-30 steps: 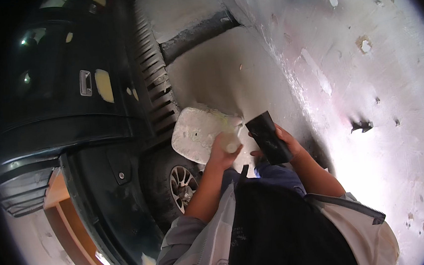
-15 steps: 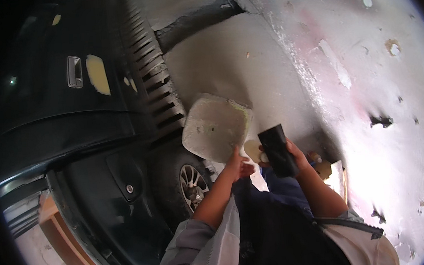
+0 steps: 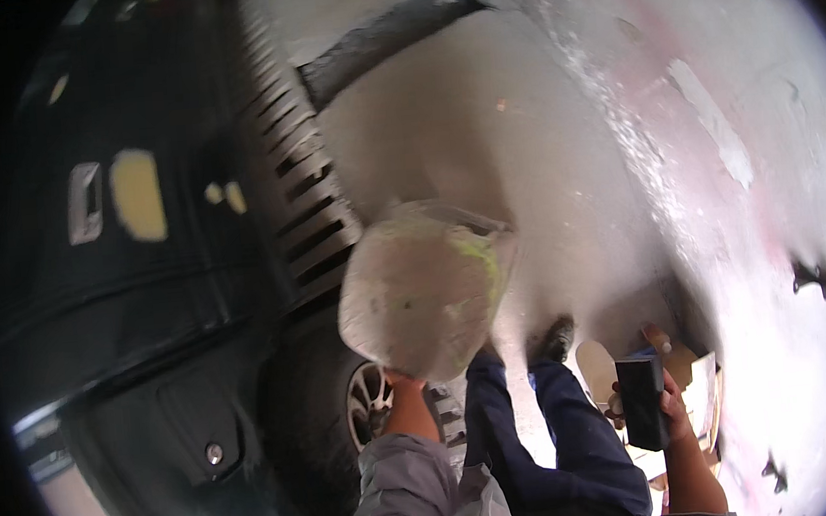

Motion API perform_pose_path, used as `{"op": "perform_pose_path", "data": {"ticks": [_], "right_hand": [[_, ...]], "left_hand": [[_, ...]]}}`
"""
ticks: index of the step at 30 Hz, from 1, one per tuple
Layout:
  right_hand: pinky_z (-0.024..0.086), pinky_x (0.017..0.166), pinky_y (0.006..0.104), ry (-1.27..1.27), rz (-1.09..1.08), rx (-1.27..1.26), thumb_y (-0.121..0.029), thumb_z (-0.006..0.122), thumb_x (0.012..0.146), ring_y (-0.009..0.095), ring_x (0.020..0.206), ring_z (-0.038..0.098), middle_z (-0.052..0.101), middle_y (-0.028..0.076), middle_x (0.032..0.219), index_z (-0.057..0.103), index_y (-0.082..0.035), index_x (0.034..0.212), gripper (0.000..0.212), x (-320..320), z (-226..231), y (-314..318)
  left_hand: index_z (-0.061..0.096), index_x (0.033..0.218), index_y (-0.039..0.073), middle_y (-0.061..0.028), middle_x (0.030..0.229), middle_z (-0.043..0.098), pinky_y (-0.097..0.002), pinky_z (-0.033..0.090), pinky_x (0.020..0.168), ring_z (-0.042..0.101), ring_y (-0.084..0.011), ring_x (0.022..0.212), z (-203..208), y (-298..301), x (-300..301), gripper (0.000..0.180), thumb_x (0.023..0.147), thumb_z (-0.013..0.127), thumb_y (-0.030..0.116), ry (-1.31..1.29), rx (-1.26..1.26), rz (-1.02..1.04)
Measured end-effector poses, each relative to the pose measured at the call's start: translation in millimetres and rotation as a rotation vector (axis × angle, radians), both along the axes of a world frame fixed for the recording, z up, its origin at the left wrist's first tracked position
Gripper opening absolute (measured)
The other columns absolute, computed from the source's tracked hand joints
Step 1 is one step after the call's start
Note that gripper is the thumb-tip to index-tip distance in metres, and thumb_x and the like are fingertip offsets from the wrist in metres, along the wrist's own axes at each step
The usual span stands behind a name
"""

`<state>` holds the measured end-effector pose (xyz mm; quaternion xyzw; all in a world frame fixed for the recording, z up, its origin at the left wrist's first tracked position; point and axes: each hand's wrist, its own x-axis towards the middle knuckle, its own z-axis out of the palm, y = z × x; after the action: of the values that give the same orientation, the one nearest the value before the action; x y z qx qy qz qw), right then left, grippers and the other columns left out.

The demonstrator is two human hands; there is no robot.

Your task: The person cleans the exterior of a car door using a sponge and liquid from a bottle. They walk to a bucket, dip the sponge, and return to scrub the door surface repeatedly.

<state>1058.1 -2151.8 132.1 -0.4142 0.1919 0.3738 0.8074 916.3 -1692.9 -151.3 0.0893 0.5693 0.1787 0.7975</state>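
Observation:
My left hand is at the near edge of a grimy pale stool with a rounded square top and a yellow-green smear on its right side. It appears to grip that edge, its fingers mostly hidden underneath. To the right, my right hand is closed around a black rectangular block. A pale round disc shows just left of the block, seemingly held by the same hand's fingers.
A dark vehicle fills the left, with a door handle, a yellowish patch and a wheel. A slatted floor grate runs beside it. A whitish wall rises on the right. Near my right hand stands an open cardboard box.
My left hand has moved to the left along the stool's near edge, and the stool appears larger and closer. My right hand has swung right and down with the black block. The view has shifted.

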Motion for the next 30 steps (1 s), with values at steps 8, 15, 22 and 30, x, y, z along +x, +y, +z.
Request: {"op": "perform_pose_path", "data": {"ticks": [8, 15, 22, 30], "right_hand": [[0.055, 0.097, 0.0569, 0.074, -0.206, -0.137, -0.037, 0.079, 0.083, 0.034, 0.113, 0.066, 0.06, 0.02, 0.129, 0.047, -0.005, 0.14, 0.072, -35.6, -10.1, -95.0], [0.055, 0.094, 0.0573, 0.065, -0.361, -0.051, -0.036, 0.08, 0.084, 0.038, 0.109, 0.067, 0.06, 0.024, 0.127, 0.048, -0.006, 0.138, 0.069, -67.3, -1.1, -118.1], [0.056, 0.091, 0.058, 0.046, -0.447, -0.088, -0.041, 0.08, 0.083, 0.038, 0.109, 0.067, 0.059, 0.026, 0.127, 0.046, 0.0, 0.135, 0.074, -89.6, 22.8, -139.1], [0.059, 0.087, 0.0553, 0.002, -0.425, -0.211, -0.045, 0.08, 0.08, 0.039, 0.103, 0.069, 0.06, 0.028, 0.124, 0.043, 0.001, 0.141, 0.085, -89.3, 28.4, -143.3]], "left_hand": [[0.054, 0.142, 0.014, -0.0103, 0.144, 0.056, -0.055, 0.042, 0.109, 0.051, -0.0351, 0.13, -8.0, -56.6, 58.4, 0.056, 0.099, 0.049, 0.049, -0.087, 0.081, -0.185], [0.055, 0.139, 0.013, -0.0083, 0.138, 0.059, -0.0514, 0.049, 0.103, 0.057, -0.0313, 0.124, -30.0, -181.8, 146.6, 0.049, 0.101, 0.052, 0.044, -0.263, 0.09, -0.459], [0.054, 0.135, 0.012, -0.0061, 0.126, 0.063, -0.0455, 0.058, 0.09, 0.064, -0.0251, 0.113, -78.5, -274.4, 173.8, 0.047, 0.095, 0.065, 0.034, -0.285, -0.009, -0.971], [0.053, 0.127, 0.018, -0.0056, 0.104, 0.065, -0.0338, 0.052, 0.066, 0.064, -0.0211, 0.084, -78.8, -372.5, 109.6, 0.05, 0.094, 0.062, 0.054, -0.186, -0.267, -1.103]]}}
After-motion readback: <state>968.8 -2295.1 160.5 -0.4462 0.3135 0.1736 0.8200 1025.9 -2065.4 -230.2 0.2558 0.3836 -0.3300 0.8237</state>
